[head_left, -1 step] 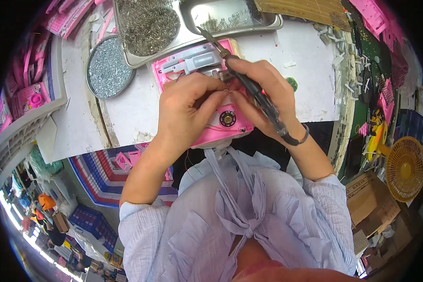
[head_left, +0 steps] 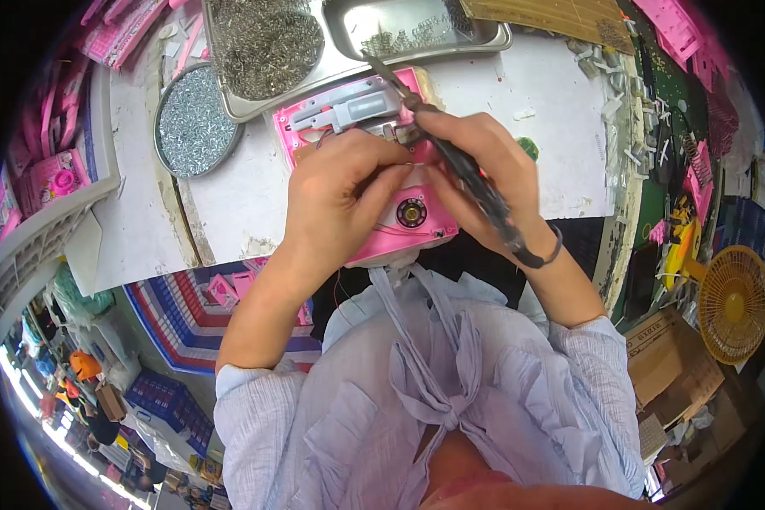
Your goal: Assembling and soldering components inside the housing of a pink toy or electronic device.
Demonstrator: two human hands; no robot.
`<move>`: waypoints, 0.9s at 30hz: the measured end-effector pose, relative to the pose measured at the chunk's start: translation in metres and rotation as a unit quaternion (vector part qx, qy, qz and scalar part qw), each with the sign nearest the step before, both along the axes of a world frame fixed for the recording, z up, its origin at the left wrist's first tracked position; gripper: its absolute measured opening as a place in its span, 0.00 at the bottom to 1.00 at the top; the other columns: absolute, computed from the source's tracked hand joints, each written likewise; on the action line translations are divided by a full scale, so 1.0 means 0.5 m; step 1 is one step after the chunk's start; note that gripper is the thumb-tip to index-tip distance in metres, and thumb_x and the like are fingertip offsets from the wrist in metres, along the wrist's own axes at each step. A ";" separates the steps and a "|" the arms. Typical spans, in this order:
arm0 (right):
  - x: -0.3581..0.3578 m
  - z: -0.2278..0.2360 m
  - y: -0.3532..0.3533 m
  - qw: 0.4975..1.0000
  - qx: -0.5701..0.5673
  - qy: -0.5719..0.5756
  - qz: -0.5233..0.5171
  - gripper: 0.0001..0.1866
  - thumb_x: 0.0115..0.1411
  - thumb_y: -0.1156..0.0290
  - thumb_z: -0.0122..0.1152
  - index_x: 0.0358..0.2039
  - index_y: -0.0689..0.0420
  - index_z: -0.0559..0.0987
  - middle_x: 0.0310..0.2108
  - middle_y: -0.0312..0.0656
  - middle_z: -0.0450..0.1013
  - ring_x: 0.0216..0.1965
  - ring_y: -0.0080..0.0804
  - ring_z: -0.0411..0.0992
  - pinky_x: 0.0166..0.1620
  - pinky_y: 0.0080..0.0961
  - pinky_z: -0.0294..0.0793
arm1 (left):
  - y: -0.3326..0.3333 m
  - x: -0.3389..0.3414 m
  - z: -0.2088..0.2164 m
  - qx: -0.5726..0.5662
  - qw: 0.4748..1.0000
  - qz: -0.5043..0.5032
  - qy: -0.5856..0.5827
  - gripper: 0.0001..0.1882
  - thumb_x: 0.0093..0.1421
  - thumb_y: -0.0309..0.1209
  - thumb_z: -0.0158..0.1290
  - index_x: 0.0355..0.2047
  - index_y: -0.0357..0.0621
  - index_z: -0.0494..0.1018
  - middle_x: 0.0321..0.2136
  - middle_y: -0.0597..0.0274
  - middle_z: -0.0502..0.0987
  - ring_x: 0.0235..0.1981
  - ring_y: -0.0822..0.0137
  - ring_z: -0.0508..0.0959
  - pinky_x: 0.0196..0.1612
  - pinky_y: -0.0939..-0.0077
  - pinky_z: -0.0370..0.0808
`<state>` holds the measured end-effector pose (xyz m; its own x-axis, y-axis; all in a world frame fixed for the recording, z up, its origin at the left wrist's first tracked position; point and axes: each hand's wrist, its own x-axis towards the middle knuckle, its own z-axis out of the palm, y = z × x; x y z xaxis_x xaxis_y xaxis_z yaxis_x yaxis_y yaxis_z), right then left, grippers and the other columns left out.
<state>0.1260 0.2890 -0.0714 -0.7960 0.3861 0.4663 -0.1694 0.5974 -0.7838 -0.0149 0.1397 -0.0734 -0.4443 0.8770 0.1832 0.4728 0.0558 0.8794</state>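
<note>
A pink plastic toy shell lies on the white table in front of me, with a grey molded part and a round black speaker-like piece in it. Over its middle, my left hand has thumb and forefinger closed in a pinch; whatever is between them is too small to make out. My right hand grips a black-handled tool, whose long metal tip points up and to the left. The right fingertips are close beside the left ones, above the shell. Thin wires run along the shell.
Beyond the shell stands a steel tray with a heap of small metal springs. A round dish of screws is on the left. Small parts line the table's right edge. A striped bag hangs below left; a yellow fan stands far right.
The right hand and its tool have shifted very slightly, with the tip a little lower and to the right. Its fingertips are slightly farther from the left ones.
</note>
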 end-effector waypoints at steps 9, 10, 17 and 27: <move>0.163 0.061 0.040 0.985 -0.155 -0.054 0.058 0.15 0.51 0.79 0.69 0.41 0.63 0.81 0.24 0.40 0.72 0.25 0.30 0.68 0.29 0.26 0.65 | -0.019 -0.004 0.023 -0.040 0.987 -0.106 0.111 0.09 0.52 0.20 0.64 0.35 0.38 0.78 0.36 0.56 0.73 0.37 0.56 0.77 0.38 0.66 0.75; 0.161 0.057 0.043 0.989 -0.116 -0.057 0.078 0.16 0.48 0.79 0.69 0.41 0.62 0.81 0.22 0.39 0.71 0.23 0.32 0.67 0.27 0.27 0.65 | -0.017 -0.004 0.022 -0.036 0.987 -0.107 0.115 0.09 0.52 0.20 0.64 0.34 0.38 0.78 0.36 0.56 0.73 0.37 0.56 0.77 0.38 0.66 0.75; 0.157 0.044 0.031 0.990 -0.060 -0.079 0.104 0.13 0.51 0.76 0.67 0.38 0.64 0.79 0.24 0.42 0.72 0.22 0.37 0.66 0.35 0.37 0.69 | -0.020 -0.006 0.016 -0.028 0.988 -0.105 0.106 0.09 0.51 0.20 0.64 0.34 0.38 0.79 0.36 0.55 0.74 0.37 0.55 0.78 0.39 0.67 0.75; 0.139 0.044 0.030 0.992 -0.039 -0.071 0.097 0.18 0.43 0.80 0.70 0.38 0.58 0.82 0.21 0.39 0.72 0.21 0.37 0.68 0.27 0.31 0.67 | -0.019 -0.002 0.012 -0.022 0.986 -0.100 0.135 0.08 0.51 0.23 0.64 0.32 0.39 0.77 0.35 0.58 0.74 0.37 0.55 0.78 0.38 0.62 0.76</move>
<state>0.1952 0.3040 -0.0492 -0.9145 0.2496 0.3184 -0.1599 0.5001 -0.8511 -0.0159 0.1301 -0.0672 -0.2022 0.9519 0.2303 0.6946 -0.0264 0.7189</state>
